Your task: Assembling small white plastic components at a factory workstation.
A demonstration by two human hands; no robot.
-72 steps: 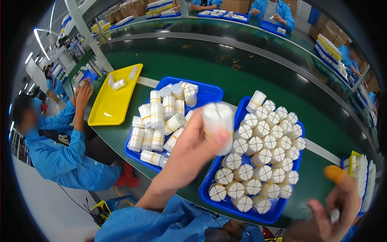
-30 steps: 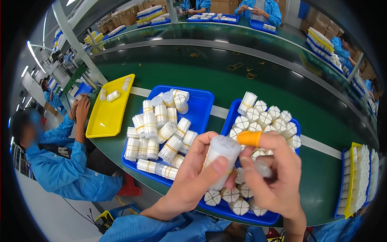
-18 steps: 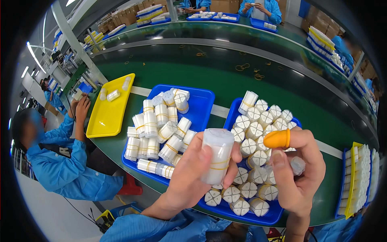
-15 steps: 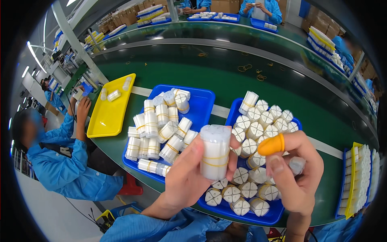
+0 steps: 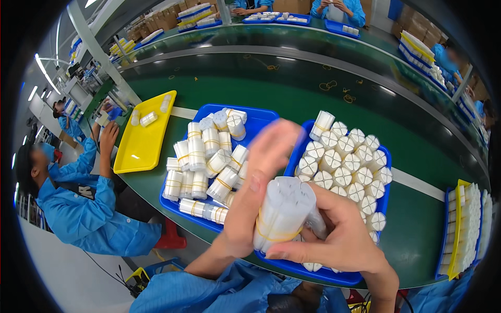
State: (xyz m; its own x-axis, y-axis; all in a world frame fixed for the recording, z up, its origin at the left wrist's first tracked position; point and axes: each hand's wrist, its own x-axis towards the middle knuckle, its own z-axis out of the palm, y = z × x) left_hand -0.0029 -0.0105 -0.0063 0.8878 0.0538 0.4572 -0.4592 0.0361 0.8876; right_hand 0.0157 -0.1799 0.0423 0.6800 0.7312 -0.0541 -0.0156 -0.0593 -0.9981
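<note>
Right hand (image 5: pixel 342 235) holds a shiny white lobed cylinder bundle (image 5: pixel 286 206) at lower centre of frame; its grip is closed to the bundle's width, thumb across the lower front and fingers around the far side, apparently leaving the pale top end uncovered. A thin yellow rubber band (image 5: pixel 282 240) rings the bundle above the thumb, presumably to bind its parts. A small translucent plastic piece (image 5: pixel 316 224) sits between bundle and fingers, seemingly tucked into the same grip. Left hand (image 5: pixel 265 161), motion-blurred, is spread open beside the bundle, nothing visible in its grip; contact cannot be told. Right of centre, a deep-blue plastic tray (image 5: pixel 350 279) carries white banded cylinders (image 5: pixel 357 192), nearly all on end, likely for close packing. Left of centre, a similar blue plastic tray (image 5: pixel 261 121) carries looser white rolls (image 5: pixel 211 142), many leaning or piled. Both lie side by side on the green bench (image 5: pixel 412 245), probably for easy reach. Upper left: yellow plastic tray (image 5: pixel 138 156), 3 small clear-and-white cylinders (image 5: pixel 148 119).
</note>
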